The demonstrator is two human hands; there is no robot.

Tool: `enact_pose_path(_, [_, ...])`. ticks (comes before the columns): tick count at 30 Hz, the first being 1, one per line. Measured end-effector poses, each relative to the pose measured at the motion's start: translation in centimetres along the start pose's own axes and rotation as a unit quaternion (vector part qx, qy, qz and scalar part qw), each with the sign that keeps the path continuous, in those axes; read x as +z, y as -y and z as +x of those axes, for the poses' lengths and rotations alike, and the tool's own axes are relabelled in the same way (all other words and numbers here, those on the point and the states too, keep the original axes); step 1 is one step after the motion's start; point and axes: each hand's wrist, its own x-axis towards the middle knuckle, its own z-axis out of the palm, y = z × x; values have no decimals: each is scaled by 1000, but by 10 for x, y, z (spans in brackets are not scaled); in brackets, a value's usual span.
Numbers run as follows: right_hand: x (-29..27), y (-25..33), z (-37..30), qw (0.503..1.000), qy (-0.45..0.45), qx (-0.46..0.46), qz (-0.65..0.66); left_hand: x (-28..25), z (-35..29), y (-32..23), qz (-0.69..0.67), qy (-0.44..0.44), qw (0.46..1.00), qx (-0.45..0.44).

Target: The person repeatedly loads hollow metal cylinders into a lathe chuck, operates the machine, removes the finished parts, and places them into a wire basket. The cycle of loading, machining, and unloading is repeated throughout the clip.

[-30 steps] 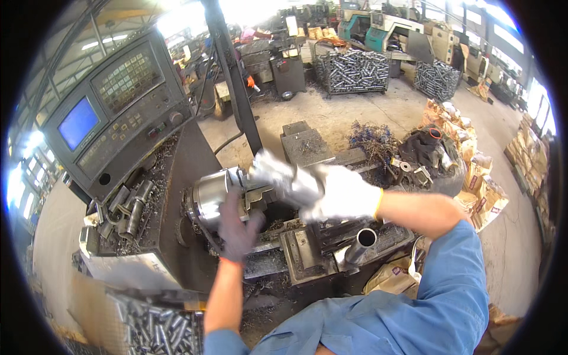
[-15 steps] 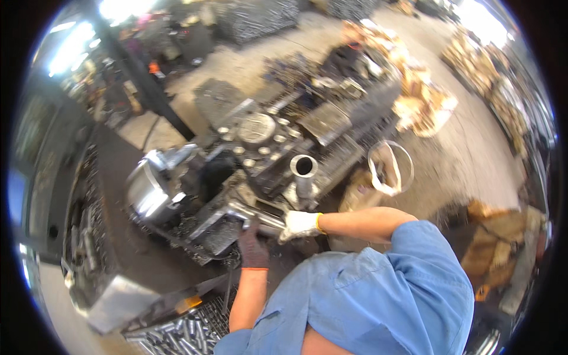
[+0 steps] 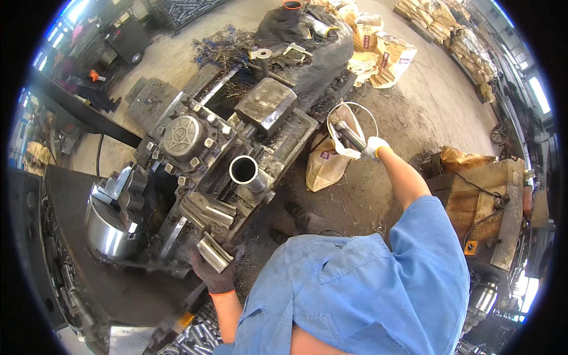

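My left hand [image 3: 205,271], in a dark glove with an orange cuff, is closed round a shiny half-round metal sleeve [image 3: 215,253] beside the front of the lathe. Another grooved, half-round metal piece [image 3: 219,214] lies just beyond it on the machine. Reaching out to the right, my right hand [image 3: 375,148] wears a white glove with a yellow cuff. It grips the near end of a metal cylinder [image 3: 352,136], which slants into the mouth of a paper bag [image 3: 325,168] with a hoop at its top. The right fingertips are partly hidden.
The lathe's chuck [image 3: 111,226] is at the left. A bolted square tool post [image 3: 181,136] and an upright open tube [image 3: 244,170] stand on the carriage. Small metal cylinders [image 3: 201,336] fill a bin below. Paper sacks [image 3: 387,56] and a wooden crate [image 3: 479,192] are farther right.
My right hand has left the machine and swung right to the paper bag with a metal cylinder. The left hand has moved slightly left and nearer, holding the half-round sleeve. The view has shifted.
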Motion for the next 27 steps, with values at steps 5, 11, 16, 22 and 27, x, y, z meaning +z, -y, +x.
enact_pose_path(5, [-55, 123, -39, 926, -169, -319, 110, 16, 5, 10, -9, -53, 998, -36])
enact_pose_path(11, [-65, 312, -177, 866, -27, -496, 61, 5, -5, 16, 189, -15, 979, -70])
enact_pose_path(16, [-28, 328, -216, 641, -19, -767, -9, 8, -8, 13, 130, -55, 989, -50])
enact_pose_path(22, [76, 384, -195, 872, -108, -452, -156, -15, -10, -28, 221, -148, 948, 175])
enact_pose_path(27, [29, 399, -189, 813, 136, -519, 227, -24, -21, -55, 145, -110, 966, 182])
